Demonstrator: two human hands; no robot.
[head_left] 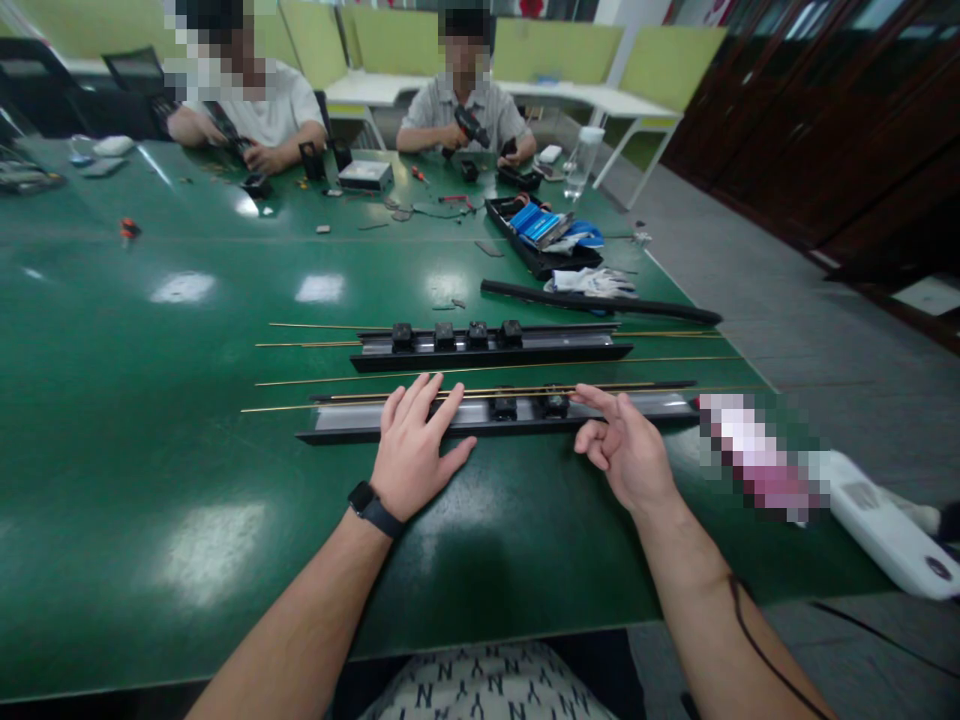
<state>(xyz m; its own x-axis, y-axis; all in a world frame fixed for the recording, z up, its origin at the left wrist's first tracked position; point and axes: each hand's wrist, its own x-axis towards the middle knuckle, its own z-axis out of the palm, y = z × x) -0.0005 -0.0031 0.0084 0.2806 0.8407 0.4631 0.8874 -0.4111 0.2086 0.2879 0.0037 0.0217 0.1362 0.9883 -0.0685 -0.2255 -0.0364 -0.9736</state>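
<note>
My left hand (420, 440), with a dark watch (376, 508) on its wrist, lies over the near black-edged metal channel (349, 415). Its fingers are spread and hide part of the channel. Thin brass-coloured rods (281, 408) run lengthwise along this channel and pass by those fingertips. Two small black blocks (504, 403) sit in the channel between my hands. At its right part, my right hand (630, 455) has fingers stretched toward the rods beside one block, the lower ones bent; I see nothing gripped in it.
Behind lies a second channel (562, 350) with several black blocks and more rods. Farther back are a black strip (600, 302), white gloves (592, 283) and a black tray (517, 240). A white device (885, 525) lies right. Two people work across the table, one holding a power drill (471, 127).
</note>
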